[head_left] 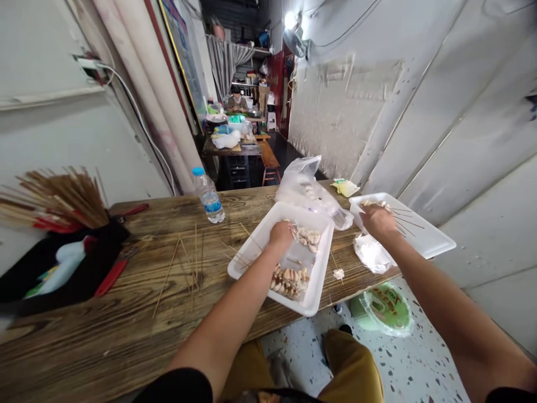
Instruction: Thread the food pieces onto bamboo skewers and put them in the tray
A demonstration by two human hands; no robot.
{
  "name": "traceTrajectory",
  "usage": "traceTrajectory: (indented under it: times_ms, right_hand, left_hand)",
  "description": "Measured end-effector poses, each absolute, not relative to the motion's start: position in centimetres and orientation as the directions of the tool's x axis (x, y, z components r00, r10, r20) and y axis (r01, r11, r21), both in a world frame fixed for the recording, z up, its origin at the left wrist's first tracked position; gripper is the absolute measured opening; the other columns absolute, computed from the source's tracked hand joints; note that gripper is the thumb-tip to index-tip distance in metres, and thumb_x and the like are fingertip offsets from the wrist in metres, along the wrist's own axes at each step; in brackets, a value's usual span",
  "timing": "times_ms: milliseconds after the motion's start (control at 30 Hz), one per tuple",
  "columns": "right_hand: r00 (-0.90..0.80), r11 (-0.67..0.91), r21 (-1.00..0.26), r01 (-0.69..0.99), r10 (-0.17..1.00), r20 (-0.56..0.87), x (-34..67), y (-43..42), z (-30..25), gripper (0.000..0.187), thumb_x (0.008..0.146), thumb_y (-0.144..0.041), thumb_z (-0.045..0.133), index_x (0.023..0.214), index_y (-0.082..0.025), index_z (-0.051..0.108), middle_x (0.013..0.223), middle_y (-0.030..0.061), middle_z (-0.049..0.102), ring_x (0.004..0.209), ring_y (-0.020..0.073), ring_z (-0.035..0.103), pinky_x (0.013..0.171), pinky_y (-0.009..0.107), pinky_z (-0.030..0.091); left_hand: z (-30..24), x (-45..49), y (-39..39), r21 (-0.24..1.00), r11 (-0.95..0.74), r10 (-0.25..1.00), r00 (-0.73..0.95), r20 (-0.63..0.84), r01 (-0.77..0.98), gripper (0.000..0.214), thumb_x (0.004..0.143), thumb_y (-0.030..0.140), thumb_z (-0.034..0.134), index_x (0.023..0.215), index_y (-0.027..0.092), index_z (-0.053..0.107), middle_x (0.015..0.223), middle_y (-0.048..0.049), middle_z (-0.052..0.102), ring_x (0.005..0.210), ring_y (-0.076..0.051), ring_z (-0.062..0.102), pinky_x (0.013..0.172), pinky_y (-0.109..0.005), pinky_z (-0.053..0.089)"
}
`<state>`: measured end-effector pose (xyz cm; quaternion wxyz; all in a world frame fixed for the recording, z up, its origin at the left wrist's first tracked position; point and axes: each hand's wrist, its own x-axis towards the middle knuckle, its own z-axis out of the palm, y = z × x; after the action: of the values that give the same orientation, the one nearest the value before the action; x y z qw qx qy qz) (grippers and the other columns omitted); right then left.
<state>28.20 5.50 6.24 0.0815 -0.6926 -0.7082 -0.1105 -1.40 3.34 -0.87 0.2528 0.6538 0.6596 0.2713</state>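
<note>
My left hand (pixel 282 235) reaches into a white plastic tray (pixel 322 280), its fingers curled down by pale pieces of meat (pixel 308 236); what they hold is hidden. Rows of skewered pale pieces (pixel 289 281) lie at this tray's near end, and bare sticks lean over its left rim. My right hand (pixel 378 219) is over a second white tray (pixel 434 238) at the right, fingers closed around the loaded end of a skewer (pixel 369 203). Thin sticks (pixel 406 218) point rightward from under that hand. A single skewer with a pale lump (pixel 338 274) lies on the table between the trays.
Loose bamboo sticks (pixel 168 277) lie on the wooden table (pixel 138 319). A water bottle (pixel 211 198), a clear plastic bag (pixel 302 184) and a crumpled white bag (pixel 371 253) stand around the trays. Bundled sticks (pixel 62 196) fill a black box. Below is a green bin (pixel 384 308). A person (pixel 237 102) sits far back.
</note>
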Motion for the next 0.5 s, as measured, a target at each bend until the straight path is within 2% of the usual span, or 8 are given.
traceTrajectory:
  times_ms: [67, 100, 167, 233, 300, 433, 500]
  right_hand:
    - [-0.182, 0.168, 0.08, 0.983, 0.952, 0.244, 23.9, 4.1, 6.5, 0.035, 0.097, -0.031, 0.043, 0.107, -0.013, 0.071, 0.112, 0.0166, 0.068, 0.101, 0.025, 0.064, 0.087, 0.033, 0.049]
    - [-0.267, 0.257, 0.078, 0.963, 0.947, 0.18, 21.7, 3.4, 6.4, 0.033, 0.096, -0.031, 0.045, 0.107, -0.016, 0.071, 0.111, 0.0134, 0.07, 0.099, 0.0224, 0.065, 0.086, 0.03, 0.05]
    - [-0.399, 0.4, 0.03, 0.916, 0.916, -0.032, 17.4, 2.1, 5.8, 0.025, 0.092, -0.03, 0.054, 0.105, -0.019, 0.073, 0.106, 0.009, 0.072, 0.094, 0.02, 0.067, 0.082, 0.026, 0.05]
    - [-0.461, 0.47, -0.024, 0.883, 0.854, -0.243, 13.9, 1.1, 4.6, 0.017, 0.083, -0.027, 0.067, 0.097, -0.02, 0.075, 0.096, 0.0063, 0.073, 0.088, 0.0199, 0.068, 0.077, 0.025, 0.05]
    - [-0.485, 0.499, -0.059, 0.864, 0.797, -0.36, 11.5, 0.5, 3.1, 0.014, 0.071, -0.021, 0.077, 0.085, -0.02, 0.075, 0.083, 0.0039, 0.073, 0.082, 0.0201, 0.068, 0.073, 0.025, 0.05]
    - [-0.468, 0.49, -0.059, 0.87, 0.782, -0.412, 8.9, -0.2, 0.1, 0.019, 0.058, -0.001, 0.077, 0.061, -0.018, 0.068, 0.057, 0.0012, 0.063, 0.073, 0.0214, 0.066, 0.072, 0.031, 0.051]
    - [-0.431, 0.401, -0.158, 0.902, 0.835, -0.342, 8.6, -0.5, -0.8, 0.029, 0.055, 0.009, 0.072, 0.05, -0.017, 0.06, 0.044, -0.0008, 0.052, 0.068, 0.0214, 0.065, 0.072, 0.033, 0.051]
  left_hand:
    - [-1.1, -1.5, 3.5, 0.729, 0.02, 0.999, -0.049, 0.018, 0.684, 0.025, 0.083, 0.011, 0.054, 0.096, 0.015, 0.075, 0.091, -0.0086, 0.074, 0.083, -0.018, 0.066, 0.075, -0.025, 0.044]
    - [-1.1, -1.6, 3.5, 0.738, 0.026, 0.998, -0.057, 0.017, 0.675, 0.026, 0.082, 0.01, 0.055, 0.097, 0.014, 0.075, 0.092, -0.0086, 0.075, 0.083, -0.018, 0.066, 0.075, -0.025, 0.044]
    - [-1.0, -1.7, 3.4, 0.746, 0.027, 0.999, -0.051, 0.01, 0.665, 0.026, 0.082, 0.01, 0.055, 0.098, 0.014, 0.075, 0.095, -0.0089, 0.075, 0.086, -0.018, 0.066, 0.078, -0.025, 0.045]
    - [-0.9, -1.7, 3.3, 0.744, 0.013, 1.0, -0.017, -0.003, 0.669, 0.028, 0.081, 0.009, 0.055, 0.099, 0.014, 0.076, 0.1, -0.0097, 0.074, 0.091, -0.019, 0.066, 0.081, -0.025, 0.045]
    - [-0.9, -1.8, 3.3, 0.727, -0.012, 1.0, 0.024, -0.006, 0.687, 0.03, 0.08, 0.006, 0.055, 0.101, 0.015, 0.076, 0.106, -0.0104, 0.073, 0.098, -0.021, 0.066, 0.086, -0.026, 0.045]
    - [-0.9, -1.9, 3.3, 0.704, -0.031, 0.999, 0.05, -0.006, 0.71, 0.036, 0.079, 0.004, 0.054, 0.105, 0.018, 0.075, 0.112, -0.01, 0.072, 0.106, -0.021, 0.064, 0.092, -0.028, 0.044]
    - [-1.0, -1.9, 3.3, 0.707, -0.019, 1.0, 0.029, -0.003, 0.707, 0.036, 0.081, 0.006, 0.054, 0.107, 0.018, 0.074, 0.112, -0.0098, 0.072, 0.104, -0.021, 0.064, 0.091, -0.027, 0.045]
